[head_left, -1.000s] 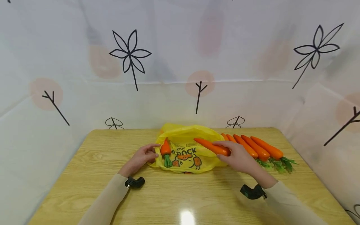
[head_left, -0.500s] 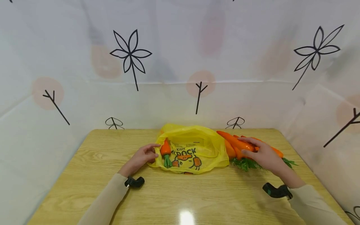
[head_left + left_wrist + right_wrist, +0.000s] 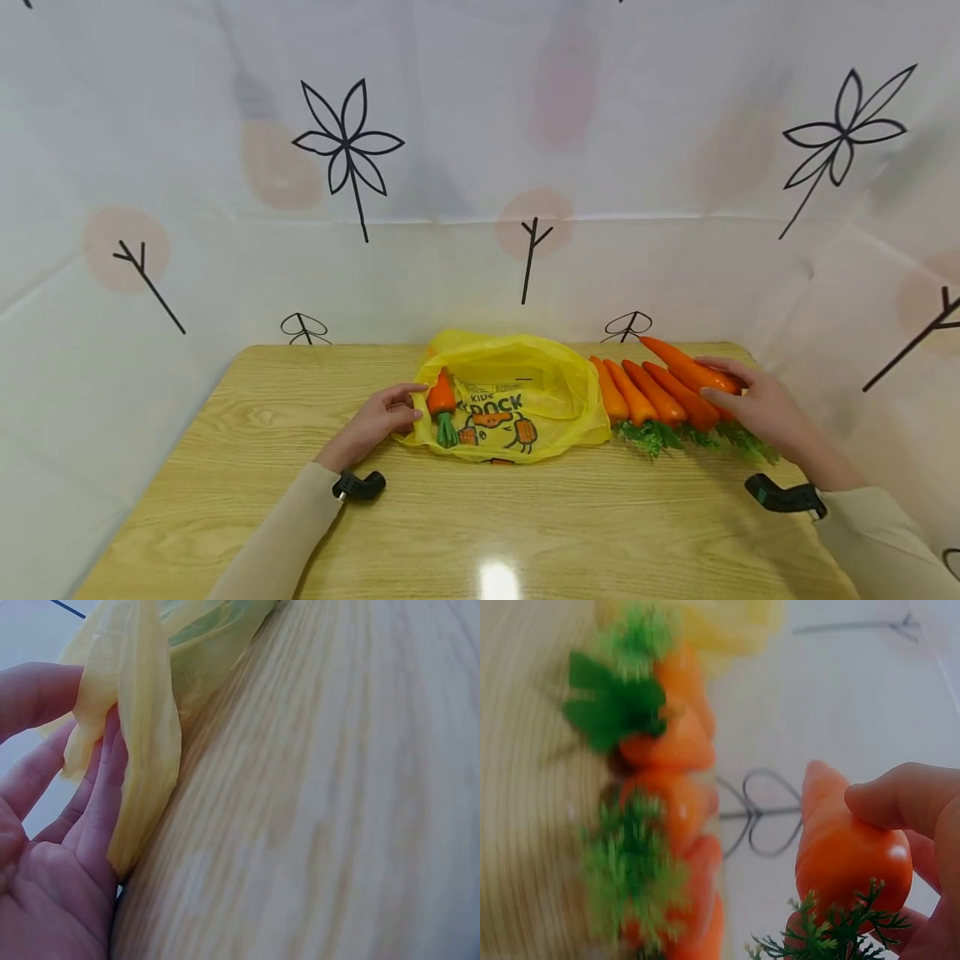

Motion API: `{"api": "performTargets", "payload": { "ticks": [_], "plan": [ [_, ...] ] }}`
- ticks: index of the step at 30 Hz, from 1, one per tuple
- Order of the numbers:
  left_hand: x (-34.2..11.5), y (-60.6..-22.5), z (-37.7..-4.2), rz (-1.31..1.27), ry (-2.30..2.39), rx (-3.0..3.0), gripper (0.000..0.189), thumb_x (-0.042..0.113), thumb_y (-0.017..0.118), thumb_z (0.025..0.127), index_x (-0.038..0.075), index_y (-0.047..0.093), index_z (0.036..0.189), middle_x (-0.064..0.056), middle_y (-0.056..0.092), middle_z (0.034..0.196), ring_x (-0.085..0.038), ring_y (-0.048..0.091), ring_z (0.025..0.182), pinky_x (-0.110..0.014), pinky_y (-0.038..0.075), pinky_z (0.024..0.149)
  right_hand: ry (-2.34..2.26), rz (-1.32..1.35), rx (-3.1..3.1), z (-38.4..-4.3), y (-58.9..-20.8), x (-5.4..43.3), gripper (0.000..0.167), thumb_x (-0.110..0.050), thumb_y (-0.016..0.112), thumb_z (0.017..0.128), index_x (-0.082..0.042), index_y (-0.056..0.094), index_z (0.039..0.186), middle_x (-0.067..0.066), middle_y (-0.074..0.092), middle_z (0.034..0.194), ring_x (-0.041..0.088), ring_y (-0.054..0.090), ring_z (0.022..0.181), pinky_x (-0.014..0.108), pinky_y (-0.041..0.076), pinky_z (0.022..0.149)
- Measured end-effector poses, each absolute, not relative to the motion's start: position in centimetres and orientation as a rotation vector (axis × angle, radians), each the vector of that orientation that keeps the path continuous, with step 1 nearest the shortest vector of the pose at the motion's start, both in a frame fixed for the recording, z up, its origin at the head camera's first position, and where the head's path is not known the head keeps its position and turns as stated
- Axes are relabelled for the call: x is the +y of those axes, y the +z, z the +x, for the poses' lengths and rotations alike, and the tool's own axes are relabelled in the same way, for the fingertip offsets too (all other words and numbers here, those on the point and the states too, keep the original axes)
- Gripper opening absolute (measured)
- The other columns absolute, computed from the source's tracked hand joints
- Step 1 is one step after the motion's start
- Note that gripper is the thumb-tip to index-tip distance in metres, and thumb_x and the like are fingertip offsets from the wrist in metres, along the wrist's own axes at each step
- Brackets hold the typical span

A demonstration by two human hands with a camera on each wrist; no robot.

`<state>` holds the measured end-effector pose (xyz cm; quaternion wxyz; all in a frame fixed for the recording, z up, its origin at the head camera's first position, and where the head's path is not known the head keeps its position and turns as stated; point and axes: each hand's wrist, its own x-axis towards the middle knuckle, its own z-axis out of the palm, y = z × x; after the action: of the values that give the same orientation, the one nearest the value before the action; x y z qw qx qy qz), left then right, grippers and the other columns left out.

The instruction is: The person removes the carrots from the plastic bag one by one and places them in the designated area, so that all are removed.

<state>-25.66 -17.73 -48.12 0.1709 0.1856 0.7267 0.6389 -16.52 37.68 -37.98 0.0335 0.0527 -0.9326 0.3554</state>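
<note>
A yellow plastic bag (image 3: 562, 392) with printed lettering lies on the table, its mouth spread towards me. My left hand (image 3: 385, 417) holds the left edge of the opening; in the left wrist view, thumb and fingers lie on either side of the thin film (image 3: 142, 735). One short carrot (image 3: 442, 393) with a green stem is inside the bag, close to that edge. My right hand (image 3: 761, 408) grips a large carrot (image 3: 686, 367) by its thick end, raised over the right end of the carrot row. Feathery green leaves (image 3: 832, 930) hang from it in the right wrist view.
Several carrots (image 3: 636, 404) lie side by side right of the bag, tips pointing away, leafy tops (image 3: 652, 437) towards me. The light wooden table (image 3: 450, 525) ends at a patterned cloth backdrop (image 3: 450, 275), which also rises along both sides.
My right hand has carried the carrot rightwards, from in front of the bag's opening, across the row, to its right end. My left hand stays at the bag's edge.
</note>
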Motion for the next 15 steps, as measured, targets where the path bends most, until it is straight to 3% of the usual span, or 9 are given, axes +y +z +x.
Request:
{"api": "performTargets", "payload": {
  "ticks": [5, 15],
  "plan": [
    [-17.7, -48.0, -25.6, 0.509, 1.82, 2.063, 0.048, 0.01, 0.064, 0.098, 0.005, 0.051, 0.144, -0.012, 0.049, 0.101, -0.018, 0.045, 0.071, -0.031, 0.044, 0.065, 1.036, 0.08, -2.892, -16.7, -38.3, 39.4, 0.059, -0.033, 0.059, 0.102, -0.005, 0.041, 0.151, 0.03, 0.051, 0.129, 0.025, 0.05, 0.077, 0.033, 0.039, 0.055],
    [-17.7, -47.9, -25.6, 0.498, 1.813, 2.07, 0.049, 0.011, 0.065, 0.098, 0.004, 0.05, 0.144, -0.012, 0.049, 0.102, -0.018, 0.045, 0.071, -0.031, 0.044, 0.065, 1.059, 0.013, -2.901, -16.9, -39.5, 42.5, 0.062, -0.034, 0.056, 0.103, 0.001, 0.037, 0.151, 0.031, 0.05, 0.126, 0.019, 0.05, 0.071, 0.033, 0.045, 0.056]
  ]
}}
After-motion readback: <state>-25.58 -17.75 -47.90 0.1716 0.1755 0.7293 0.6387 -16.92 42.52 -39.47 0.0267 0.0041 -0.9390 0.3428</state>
